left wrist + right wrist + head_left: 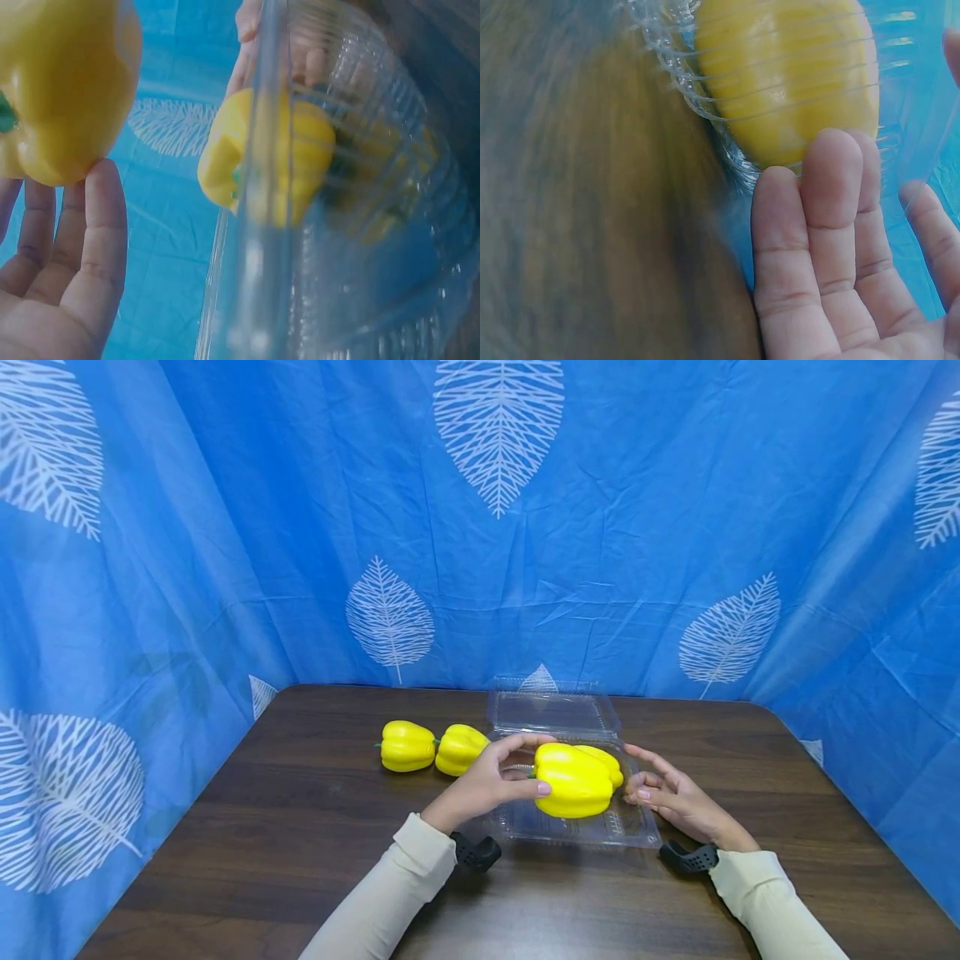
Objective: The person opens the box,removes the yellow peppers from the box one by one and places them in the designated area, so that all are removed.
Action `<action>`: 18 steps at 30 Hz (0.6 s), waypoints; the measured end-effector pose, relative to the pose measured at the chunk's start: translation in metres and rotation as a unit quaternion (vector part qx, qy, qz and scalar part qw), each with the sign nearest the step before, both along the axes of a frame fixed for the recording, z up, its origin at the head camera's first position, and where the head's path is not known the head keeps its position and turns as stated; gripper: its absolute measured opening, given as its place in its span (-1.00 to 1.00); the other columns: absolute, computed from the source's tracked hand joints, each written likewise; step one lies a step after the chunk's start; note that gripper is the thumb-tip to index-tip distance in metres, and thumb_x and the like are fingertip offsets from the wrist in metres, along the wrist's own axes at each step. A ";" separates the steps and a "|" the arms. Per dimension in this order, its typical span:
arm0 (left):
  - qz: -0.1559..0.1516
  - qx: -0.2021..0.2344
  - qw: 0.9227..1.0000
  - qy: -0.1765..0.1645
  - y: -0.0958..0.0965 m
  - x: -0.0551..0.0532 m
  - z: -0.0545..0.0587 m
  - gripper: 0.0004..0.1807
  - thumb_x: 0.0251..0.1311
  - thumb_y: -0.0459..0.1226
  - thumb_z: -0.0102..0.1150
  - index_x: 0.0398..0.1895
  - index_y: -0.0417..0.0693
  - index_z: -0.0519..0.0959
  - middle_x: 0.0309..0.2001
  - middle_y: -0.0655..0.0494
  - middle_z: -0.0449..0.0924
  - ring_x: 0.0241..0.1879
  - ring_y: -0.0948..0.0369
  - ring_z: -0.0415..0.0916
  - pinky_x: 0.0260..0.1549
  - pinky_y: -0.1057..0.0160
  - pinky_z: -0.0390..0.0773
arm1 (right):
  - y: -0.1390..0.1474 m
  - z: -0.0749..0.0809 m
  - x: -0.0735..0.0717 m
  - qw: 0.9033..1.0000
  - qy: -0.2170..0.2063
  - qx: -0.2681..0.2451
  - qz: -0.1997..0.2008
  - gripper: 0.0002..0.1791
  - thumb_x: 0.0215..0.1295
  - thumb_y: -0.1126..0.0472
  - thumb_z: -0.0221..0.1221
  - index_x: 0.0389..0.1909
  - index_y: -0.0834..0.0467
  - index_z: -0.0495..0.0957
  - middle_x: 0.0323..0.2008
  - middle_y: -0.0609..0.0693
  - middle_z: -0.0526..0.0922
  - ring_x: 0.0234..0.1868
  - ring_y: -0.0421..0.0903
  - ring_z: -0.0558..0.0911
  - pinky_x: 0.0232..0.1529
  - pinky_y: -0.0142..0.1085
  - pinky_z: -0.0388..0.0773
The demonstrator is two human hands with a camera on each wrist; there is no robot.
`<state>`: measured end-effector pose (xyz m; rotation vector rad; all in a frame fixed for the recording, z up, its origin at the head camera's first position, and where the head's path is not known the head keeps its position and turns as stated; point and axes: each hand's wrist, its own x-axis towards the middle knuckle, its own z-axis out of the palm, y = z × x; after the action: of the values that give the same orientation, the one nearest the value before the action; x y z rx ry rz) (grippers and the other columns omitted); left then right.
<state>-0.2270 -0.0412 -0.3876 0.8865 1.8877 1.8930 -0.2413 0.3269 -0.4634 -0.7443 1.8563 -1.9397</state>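
A yellow bell pepper is held in my left hand, thumb on its near side and fingers behind, its green stem turned left. It hangs over a clear plastic clamshell container whose lid lies tipped back. A second yellow pepper, partly hidden behind the held one, shows through the clear wall in the left wrist view. On the container's right side is my right hand. In the right wrist view, its extended fingers lie along the ribbed outer wall, against the pepper inside.
Two more yellow peppers, one at the far left and one beside it, lie on the dark wooden table. The open lid reaches toward the table's back edge. Blue leaf-printed curtains surround the table.
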 end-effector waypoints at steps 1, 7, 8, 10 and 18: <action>0.000 0.000 1.000 0.001 -0.002 0.000 0.000 -0.28 0.32 -0.33 0.36 0.53 -0.29 0.40 0.44 -0.20 0.44 0.30 0.01 0.53 0.25 0.13 0.67 | 0.000 0.000 0.000 1.000 0.000 0.000 0.000 -0.30 0.64 0.42 0.00 0.58 -0.30 0.28 -0.02 -0.06 0.66 0.08 -0.18 0.71 0.24 -0.34 0.66; 0.005 0.003 1.000 0.002 -0.017 0.001 0.000 -0.27 0.32 -0.33 0.36 0.53 -0.32 0.37 0.43 -0.25 0.46 0.29 -0.05 0.56 0.24 0.10 0.67 | 0.000 0.000 0.000 1.000 0.001 -0.006 0.006 -0.30 0.65 0.42 -0.01 0.61 -0.27 0.25 -0.01 -0.06 0.66 0.10 -0.17 0.70 0.24 -0.33 0.65; 0.007 0.003 1.000 0.001 -0.019 0.001 0.000 -0.27 0.32 -0.33 0.36 0.54 -0.32 0.37 0.43 -0.26 0.46 0.28 -0.06 0.57 0.25 0.10 0.67 | 0.000 0.000 0.000 1.000 0.000 -0.006 0.007 -0.30 0.65 0.42 -0.01 0.61 -0.27 0.25 -0.01 -0.06 0.66 0.10 -0.17 0.70 0.24 -0.33 0.65; 0.014 -0.001 1.000 0.003 -0.025 0.001 0.000 -0.25 0.32 -0.33 0.36 0.55 -0.32 0.36 0.44 -0.27 0.45 0.28 -0.09 0.57 0.27 0.09 0.66 | 0.000 0.000 0.000 1.000 -0.002 -0.006 0.007 -0.30 0.65 0.42 -0.02 0.61 -0.27 0.24 0.00 -0.05 0.66 0.11 -0.16 0.70 0.25 -0.33 0.65; 0.031 -0.012 0.999 -0.003 -0.046 0.000 -0.002 -0.24 0.32 -0.32 0.37 0.56 -0.31 0.37 0.48 -0.26 0.41 0.34 -0.15 0.54 0.28 0.07 0.64 | 0.000 0.002 0.000 1.000 -0.006 0.004 -0.002 -0.30 0.66 0.42 -0.02 0.62 -0.27 0.24 -0.02 -0.04 0.65 0.09 -0.17 0.71 0.23 -0.33 0.66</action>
<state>-0.2267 -0.0867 -0.3894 0.8236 1.9527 1.9021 -0.2408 0.3265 -0.4619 -0.7248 1.8592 -1.9333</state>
